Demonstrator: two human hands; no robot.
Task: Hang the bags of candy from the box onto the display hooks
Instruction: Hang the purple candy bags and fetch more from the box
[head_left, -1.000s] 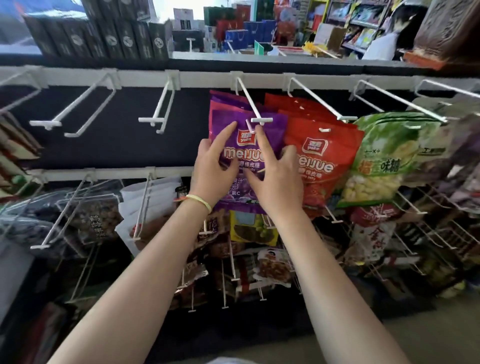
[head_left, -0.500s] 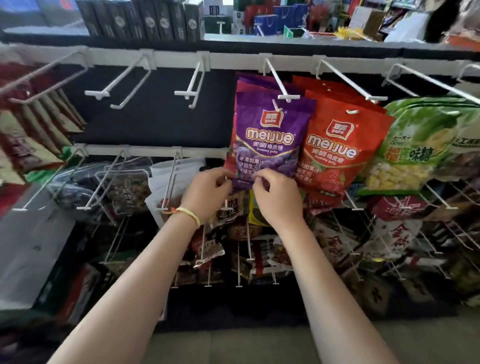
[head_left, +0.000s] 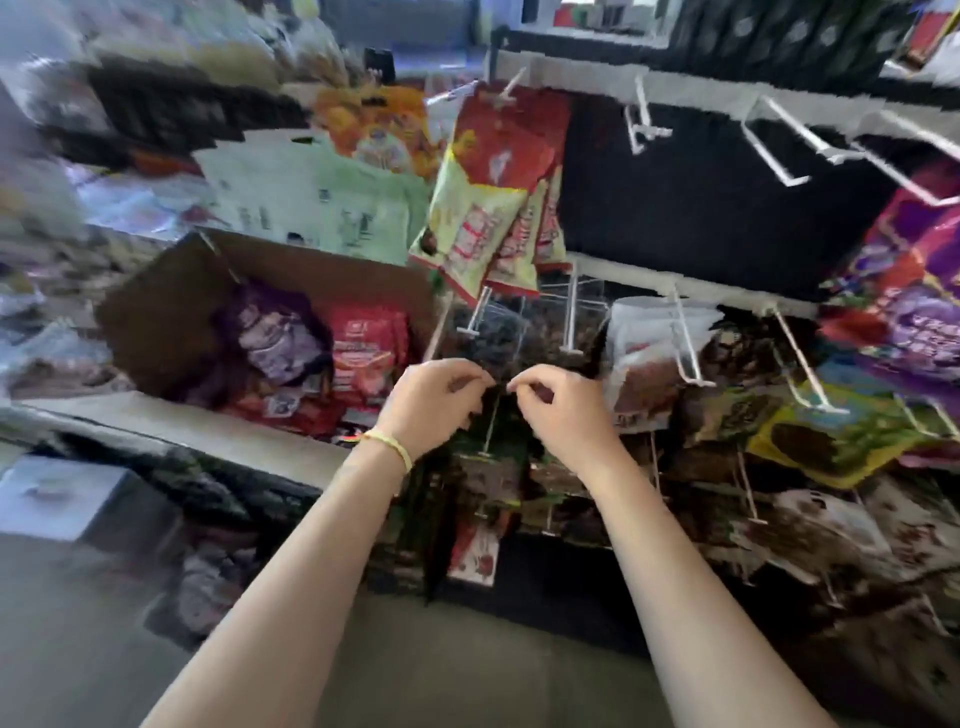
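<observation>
Between hangings: left hand (head_left: 434, 402) and right hand (head_left: 563, 410), loosely curled and empty, are facing a reach to the box (head_left: 171, 312) of candy bags (head_left: 363, 353), centre left.

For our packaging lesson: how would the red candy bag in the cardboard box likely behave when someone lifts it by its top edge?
The red candy bag looks like a soft pouch, slumped against the purple bag, so it would probably flop and dangle. Bags like it hang from thin hooks, so it is likely light. The blur hides whether it is glossy; its film may be slippery.
</observation>
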